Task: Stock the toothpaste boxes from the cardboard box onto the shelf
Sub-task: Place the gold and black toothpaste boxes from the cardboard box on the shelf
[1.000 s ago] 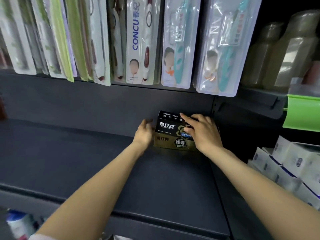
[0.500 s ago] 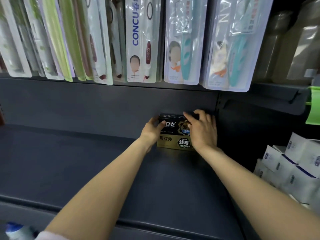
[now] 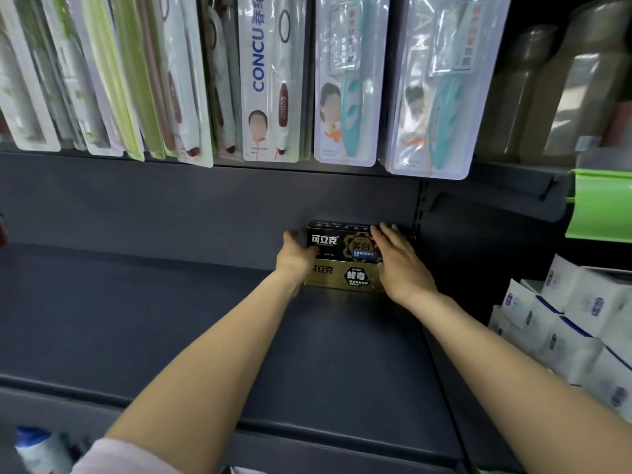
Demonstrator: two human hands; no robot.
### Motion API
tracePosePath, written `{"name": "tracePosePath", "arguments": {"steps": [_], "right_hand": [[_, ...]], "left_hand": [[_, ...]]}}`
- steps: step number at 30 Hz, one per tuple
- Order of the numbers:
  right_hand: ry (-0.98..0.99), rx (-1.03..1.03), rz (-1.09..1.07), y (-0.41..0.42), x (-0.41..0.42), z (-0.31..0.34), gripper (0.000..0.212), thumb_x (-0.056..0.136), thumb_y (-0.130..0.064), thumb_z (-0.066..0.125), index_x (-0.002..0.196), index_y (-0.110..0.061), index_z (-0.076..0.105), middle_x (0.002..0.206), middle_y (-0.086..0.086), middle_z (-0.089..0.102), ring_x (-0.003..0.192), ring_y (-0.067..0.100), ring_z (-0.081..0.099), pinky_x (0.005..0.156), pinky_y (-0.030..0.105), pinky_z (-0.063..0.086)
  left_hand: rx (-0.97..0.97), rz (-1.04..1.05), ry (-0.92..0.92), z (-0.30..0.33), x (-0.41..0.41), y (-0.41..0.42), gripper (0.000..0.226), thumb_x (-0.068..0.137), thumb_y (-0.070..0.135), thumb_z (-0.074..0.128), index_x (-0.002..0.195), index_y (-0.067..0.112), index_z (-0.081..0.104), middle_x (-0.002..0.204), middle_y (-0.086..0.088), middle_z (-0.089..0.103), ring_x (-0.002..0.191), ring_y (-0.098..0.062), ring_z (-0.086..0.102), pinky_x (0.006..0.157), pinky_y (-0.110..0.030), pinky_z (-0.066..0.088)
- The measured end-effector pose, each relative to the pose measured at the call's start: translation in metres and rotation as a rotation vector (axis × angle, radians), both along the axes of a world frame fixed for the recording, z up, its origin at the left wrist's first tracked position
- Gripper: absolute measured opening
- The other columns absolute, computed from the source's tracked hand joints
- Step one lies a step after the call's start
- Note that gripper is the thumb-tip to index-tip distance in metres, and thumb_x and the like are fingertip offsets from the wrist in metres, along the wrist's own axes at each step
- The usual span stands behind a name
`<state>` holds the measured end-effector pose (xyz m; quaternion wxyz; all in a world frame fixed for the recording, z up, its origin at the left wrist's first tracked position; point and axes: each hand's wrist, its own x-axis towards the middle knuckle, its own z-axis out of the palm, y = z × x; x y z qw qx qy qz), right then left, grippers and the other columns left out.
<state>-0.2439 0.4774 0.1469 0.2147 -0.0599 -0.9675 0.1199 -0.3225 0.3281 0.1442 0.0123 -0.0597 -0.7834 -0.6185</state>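
A black toothpaste box (image 3: 342, 242) lies on top of a gold toothpaste box (image 3: 342, 280) at the back right of the dark grey shelf (image 3: 171, 319), against the rear panel. My left hand (image 3: 295, 254) holds the left end of the black box, fingers curled round it. At the right end of the stack rests my right hand (image 3: 398, 265), its fingers lying fairly straight over the black box's top. The cardboard box is out of view.
Toothbrush packs (image 3: 273, 80) hang in a row just above the shelf. White boxes (image 3: 564, 323) are stacked on the neighbouring shelf to the right, under a green tag (image 3: 602, 206). A blue-capped bottle (image 3: 37, 446) shows at the lower left.
The two boxes have slid further back to the rear panel with both hands on them. The black box now sits square on the gold one.
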Motion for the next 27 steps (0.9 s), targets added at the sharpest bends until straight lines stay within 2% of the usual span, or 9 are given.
{"name": "tracePosePath", "arguments": {"steps": [3,6,9,11,16,18,22,24,27], "right_hand": [[0.025,-0.119,0.038,-0.011,0.016,0.004,0.061,0.096,-0.005,0.044,0.15,-0.022,0.021,0.16,-0.008,0.005,0.147,0.014,0.005,0.117,0.028,0.013],[0.111,-0.179,0.087,-0.034,0.044,0.004,0.05,0.094,-0.009,0.049,0.142,-0.019,0.039,0.153,-0.006,0.025,0.141,0.016,0.024,0.112,0.028,0.025],[0.165,-0.215,0.101,-0.06,0.081,0.004,0.038,0.094,-0.011,0.049,0.131,-0.019,0.052,0.136,-0.001,0.045,0.125,0.019,0.045,0.102,0.031,0.037],[0.151,-0.258,0.084,-0.084,0.118,-0.001,0.032,0.093,-0.012,0.05,0.123,-0.02,0.058,0.123,0.001,0.053,0.113,0.02,0.054,0.095,0.035,0.045],[0.119,-0.322,0.048,-0.125,0.196,-0.03,0.025,0.091,-0.014,0.05,0.108,-0.02,0.067,0.111,0.006,0.064,0.102,0.024,0.061,0.088,0.041,0.049],[0.082,-0.308,0.026,-0.142,0.23,-0.049,0.023,0.09,-0.015,0.05,0.104,-0.02,0.068,0.108,0.007,0.067,0.101,0.026,0.061,0.086,0.041,0.05],[-0.125,-0.297,-0.033,-0.169,0.29,-0.093,0.023,0.09,-0.014,0.05,0.104,-0.015,0.068,0.107,0.009,0.069,0.102,0.028,0.061,0.086,0.04,0.05],[-0.257,-0.318,-0.072,-0.179,0.315,-0.119,0.022,0.092,-0.014,0.05,0.105,-0.014,0.067,0.109,0.01,0.068,0.104,0.029,0.061,0.087,0.041,0.05],[-0.402,-0.344,-0.127,-0.185,0.341,-0.16,0.025,0.091,-0.014,0.049,0.111,-0.016,0.066,0.116,0.01,0.065,0.11,0.03,0.059,0.091,0.041,0.049]], "left_hand": [[-0.077,0.036,0.046,0.004,0.025,-0.008,0.05,0.093,0.016,0.051,0.138,0.008,0.03,0.134,-0.014,0.051,0.121,-0.031,0.051,0.095,-0.032,0.041],[-0.163,0.032,0.135,0.006,0.06,-0.024,0.04,0.093,0.017,0.05,0.13,0.005,0.041,0.131,-0.011,0.054,0.119,-0.026,0.051,0.088,-0.025,0.038],[-0.194,-0.02,0.198,0.005,0.101,-0.045,0.027,0.092,0.014,0.049,0.117,0.01,0.055,0.115,-0.007,0.062,0.104,-0.018,0.057,0.082,-0.023,0.04],[-0.2,-0.09,0.225,0.0,0.137,-0.065,0.017,0.09,0.012,0.05,0.104,0.015,0.06,0.105,-0.007,0.066,0.096,-0.021,0.063,0.079,-0.023,0.047],[-0.21,-0.228,0.31,-0.02,0.213,-0.102,0.012,0.092,0.013,0.051,0.087,0.019,0.061,0.072,0.008,0.065,0.055,-0.002,0.058,0.063,-0.02,0.048],[-0.265,-0.287,0.306,-0.037,0.244,-0.12,0.012,0.09,0.012,0.052,0.084,0.017,0.062,0.068,0.006,0.065,0.05,-0.001,0.057,0.063,-0.021,0.049],[-0.465,-0.387,0.175,-0.083,0.289,-0.145,0.015,0.088,0.013,0.053,0.085,0.01,0.067,0.082,-0.008,0.071,0.063,-0.016,0.062,0.073,-0.026,0.049],[-0.545,-0.427,0.102,-0.109,0.307,-0.155,0.017,0.089,0.013,0.053,0.088,0.006,0.069,0.09,-0.013,0.073,0.078,-0.025,0.068,0.08,-0.03,0.052],[-0.638,-0.434,0.027,-0.148,0.325,-0.166,0.017,0.088,0.015,0.052,0.088,0.012,0.069,0.098,-0.013,0.073,0.096,-0.026,0.066,0.086,-0.031,0.048]]}}
